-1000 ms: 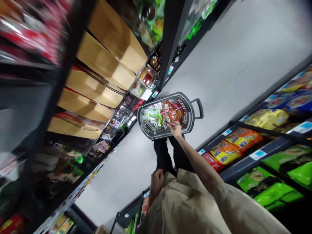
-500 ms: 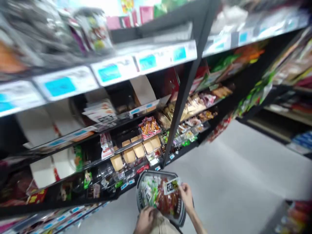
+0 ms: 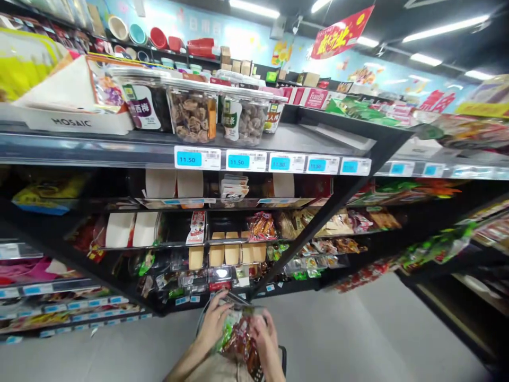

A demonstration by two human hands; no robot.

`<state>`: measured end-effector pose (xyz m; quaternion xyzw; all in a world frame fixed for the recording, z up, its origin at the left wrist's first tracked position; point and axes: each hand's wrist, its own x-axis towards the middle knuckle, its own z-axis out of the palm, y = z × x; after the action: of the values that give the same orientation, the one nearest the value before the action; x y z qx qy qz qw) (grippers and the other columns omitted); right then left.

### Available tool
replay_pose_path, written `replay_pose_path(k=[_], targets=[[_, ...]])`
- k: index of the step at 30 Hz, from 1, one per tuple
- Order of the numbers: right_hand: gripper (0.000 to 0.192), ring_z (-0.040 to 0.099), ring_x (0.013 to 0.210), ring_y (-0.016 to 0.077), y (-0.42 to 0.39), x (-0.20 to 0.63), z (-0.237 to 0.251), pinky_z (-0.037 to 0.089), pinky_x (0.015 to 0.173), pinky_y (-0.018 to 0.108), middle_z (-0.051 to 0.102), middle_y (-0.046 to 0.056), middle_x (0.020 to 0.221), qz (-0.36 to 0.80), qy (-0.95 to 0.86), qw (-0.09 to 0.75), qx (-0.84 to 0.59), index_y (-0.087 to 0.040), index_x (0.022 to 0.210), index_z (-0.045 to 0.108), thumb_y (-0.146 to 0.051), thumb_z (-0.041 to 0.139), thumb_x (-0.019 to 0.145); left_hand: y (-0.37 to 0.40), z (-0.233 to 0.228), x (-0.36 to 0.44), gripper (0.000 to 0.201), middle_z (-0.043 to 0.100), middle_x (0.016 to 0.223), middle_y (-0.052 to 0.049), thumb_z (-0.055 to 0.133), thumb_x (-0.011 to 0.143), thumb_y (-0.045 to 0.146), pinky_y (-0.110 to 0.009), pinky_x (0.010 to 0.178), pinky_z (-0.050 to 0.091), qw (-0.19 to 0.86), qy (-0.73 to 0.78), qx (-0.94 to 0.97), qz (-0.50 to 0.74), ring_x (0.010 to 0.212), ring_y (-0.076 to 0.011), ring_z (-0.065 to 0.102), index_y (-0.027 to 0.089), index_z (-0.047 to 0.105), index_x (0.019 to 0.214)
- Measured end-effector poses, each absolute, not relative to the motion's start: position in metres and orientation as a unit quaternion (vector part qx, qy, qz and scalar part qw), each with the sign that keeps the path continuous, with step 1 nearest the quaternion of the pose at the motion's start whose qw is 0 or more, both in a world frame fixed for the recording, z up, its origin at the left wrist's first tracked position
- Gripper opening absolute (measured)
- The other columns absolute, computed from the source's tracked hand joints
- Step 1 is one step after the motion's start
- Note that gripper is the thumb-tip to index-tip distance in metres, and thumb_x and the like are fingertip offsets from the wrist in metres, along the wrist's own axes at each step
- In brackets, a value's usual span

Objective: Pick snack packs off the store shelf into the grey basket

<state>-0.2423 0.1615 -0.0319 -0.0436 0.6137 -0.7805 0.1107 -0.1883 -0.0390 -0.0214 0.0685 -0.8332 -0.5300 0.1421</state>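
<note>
A dark shopping basket (image 3: 283, 359) sits low in front of me, partly hidden by my arms. In it lie snack packets (image 3: 240, 339), some green and white, others reddish brown. My left hand (image 3: 214, 321) is over the far left of the basket, fingers curled in at its edge; what they grip is blurred. My right hand (image 3: 264, 334) is over the right side, fingers closed at the edge of a clear snack packet (image 3: 250, 313). That packet lies between both hands, and its label cannot be read.
A dark shelf rack (image 3: 318, 233) stands ahead, with boxes and packets in tiers. Clear plastic tubs (image 3: 194, 111) of dried snacks stand on its top shelf, above price tags (image 3: 246, 161). Grey floor (image 3: 342, 329) runs to the right, towards another rack (image 3: 449, 313).
My view has tilted up and shows the top shelf and ceiling. My left hand has moved from the basket's near side to its far left; my right hand has come closer to it.
</note>
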Motion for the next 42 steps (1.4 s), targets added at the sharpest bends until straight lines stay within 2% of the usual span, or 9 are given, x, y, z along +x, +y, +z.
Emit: replay_pose_path(k=[6,11,17,22,24,27,33,37,42], targets=[[0.051,0.070,0.092,0.0240,0.136,-0.265,0.048,0.057,0.082,0.033,0.075,0.011,0.106,-0.769,0.621,0.144,-0.044,-0.018,0.111,0.070,-0.048,0.086,0.074,-0.054,0.021,-0.178,0.053,0.070,0.072,-0.007,0.049,0.097,0.058,-0.030,0.067,0.049,0.069,-0.781,0.117,-0.609,0.069,-0.0208,0.065,0.014,0.073,0.080],[0.043,0.056,0.065,0.0153,0.106,-0.283,0.083,0.046,0.062,0.026,0.069,0.004,0.076,-0.759,0.637,0.129,-0.035,-0.014,0.091,0.075,-0.053,0.081,0.077,-0.048,0.059,-0.175,0.048,0.074,0.078,-0.008,0.060,0.092,0.058,-0.026,0.062,0.048,0.065,-0.698,0.127,-0.702,0.065,-0.0182,0.065,0.012,0.071,0.083],[0.041,0.052,0.063,0.0123,0.078,-0.283,0.094,0.043,0.060,0.024,0.066,0.001,0.073,-0.795,0.599,0.094,0.032,-0.014,0.082,0.072,-0.051,0.086,0.069,-0.047,0.085,-0.174,0.040,0.076,0.089,-0.008,0.079,0.079,0.047,-0.027,0.069,0.054,0.067,-0.660,0.142,-0.735,0.078,-0.0198,0.069,0.011,0.072,0.094],[0.041,0.058,0.067,0.0150,0.076,-0.287,0.099,0.049,0.065,0.027,0.072,0.005,0.081,-0.799,0.595,0.083,0.040,-0.015,0.083,0.072,-0.051,0.084,0.069,-0.048,0.074,-0.174,0.070,0.069,0.125,-0.014,0.087,0.073,0.033,-0.036,0.089,0.059,0.098,-0.621,0.097,-0.772,0.106,-0.0244,0.070,0.015,0.058,0.134],[0.042,0.059,0.068,0.0160,0.079,-0.292,0.101,0.051,0.064,0.028,0.072,0.006,0.082,-0.797,0.598,0.073,0.046,-0.015,0.082,0.070,-0.053,0.083,0.069,-0.049,0.070,-0.177,0.083,0.059,0.142,-0.016,0.087,0.072,0.025,-0.040,0.098,0.057,0.153,-0.664,0.063,-0.730,0.124,-0.0278,0.064,0.020,0.050,0.146],[0.044,0.060,0.066,0.0160,0.083,-0.299,0.102,0.051,0.060,0.028,0.073,0.006,0.083,-0.797,0.595,0.095,0.043,-0.016,0.083,0.069,-0.054,0.084,0.067,-0.051,0.069,-0.182,0.054,0.051,0.151,-0.013,0.075,0.082,0.014,-0.042,0.109,0.051,0.248,-0.777,0.009,-0.578,0.138,-0.0271,0.053,0.025,0.065,0.134],[0.061,0.055,0.053,0.0148,0.092,-0.301,0.095,0.047,0.051,0.027,0.064,-0.003,0.065,-0.766,0.616,0.186,-0.004,-0.019,0.114,0.064,-0.058,0.082,0.071,-0.049,0.080,-0.192,0.017,0.076,0.108,-0.007,0.061,0.094,0.014,-0.038,0.099,0.054,0.323,-0.782,-0.004,-0.534,0.110,-0.0207,0.069,0.021,0.076,0.099],[0.048,0.040,0.046,0.0096,0.106,-0.300,0.092,0.032,0.048,0.024,0.056,-0.002,0.054,-0.679,0.690,0.221,-0.116,-0.017,0.076,0.064,-0.064,0.067,0.087,-0.052,0.089,-0.203,0.021,0.072,0.081,-0.003,0.073,0.088,0.036,-0.025,0.068,0.052,0.272,-0.710,0.212,-0.613,0.072,-0.0147,0.065,0.015,0.070,0.090],[0.058,0.035,0.046,0.0087,0.119,-0.295,0.096,0.028,0.051,0.025,0.049,-0.002,0.046,-0.603,0.700,0.303,-0.233,-0.018,0.054,0.053,-0.062,0.067,0.088,-0.067,0.095,-0.214,0.048,0.074,0.093,-0.006,0.083,0.074,0.048,-0.025,0.070,0.052,0.265,-0.549,0.298,-0.734,0.078,-0.0155,0.066,0.014,0.066,0.103]])
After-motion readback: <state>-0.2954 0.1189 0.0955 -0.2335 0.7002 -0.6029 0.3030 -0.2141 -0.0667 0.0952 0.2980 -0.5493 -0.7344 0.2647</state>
